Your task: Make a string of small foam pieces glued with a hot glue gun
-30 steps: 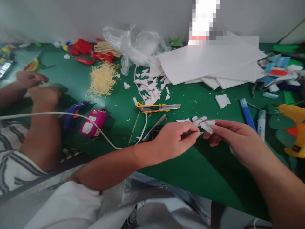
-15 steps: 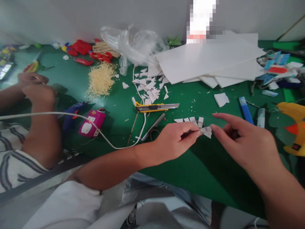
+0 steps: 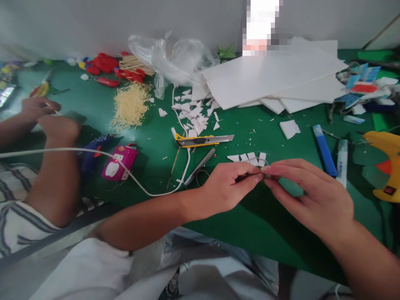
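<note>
My left hand is closed in a pinch, its thumb and forefinger on a small whitish piece. From the other side, my right hand pinches the same piece, and the fingertips of both hands nearly meet. Most of the piece is hidden by the fingers. Just beyond them, several small white foam board pieces lie in a row on the green table. A yellow utility knife, its blade out, rests left of that row, with a grey pen-like stick below it.
White foam sheets are stacked at the back, beside white scraps. A white cable crosses near my left forearm. Blue marker and yellow glue gun lie right. A co-worker's hands work at left, near a pink power block.
My right hand has moved left and closed its fingers on the small whitish piece, which is now mostly covered. My left hand has stayed nearly in place.
</note>
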Tool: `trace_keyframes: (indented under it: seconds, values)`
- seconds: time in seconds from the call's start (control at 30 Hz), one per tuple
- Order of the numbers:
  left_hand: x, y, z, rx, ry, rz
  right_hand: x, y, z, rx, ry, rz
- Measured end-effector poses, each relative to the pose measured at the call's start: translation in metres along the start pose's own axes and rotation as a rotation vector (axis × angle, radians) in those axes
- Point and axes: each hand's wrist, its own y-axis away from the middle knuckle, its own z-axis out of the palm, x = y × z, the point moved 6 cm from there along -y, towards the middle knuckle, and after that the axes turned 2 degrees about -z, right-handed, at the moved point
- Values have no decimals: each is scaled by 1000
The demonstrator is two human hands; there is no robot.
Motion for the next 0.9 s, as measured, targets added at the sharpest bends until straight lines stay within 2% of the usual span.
trace_keyframes:
  seconds: [0.13, 0.27, 0.47, 0.6, 0.7, 0.8, 0.9]
  values:
    - [-4, 0, 1, 8, 41, -52, 0, 1, 0, -1, 23, 4]
    - [-4, 0, 2, 3, 67, -65, 6, 3, -1, -8, 43, 101]
    - [-1, 0, 3, 30, 41, -54, 12, 6, 3, -46, -164, 263]
    - [1, 1, 4, 50, 58, -44, 17, 12, 4, 21, -281, 482]
    - [-4, 2, 5, 71, 133, -93, 20, 17, 5, 79, -347, 625]
    - [-10, 2, 7, 88, 218, -134, 23, 19, 8, 87, -411, 694]
    - [-13, 1, 5, 124, 252, -141, 26, 20, 9, 113, -478, 671]
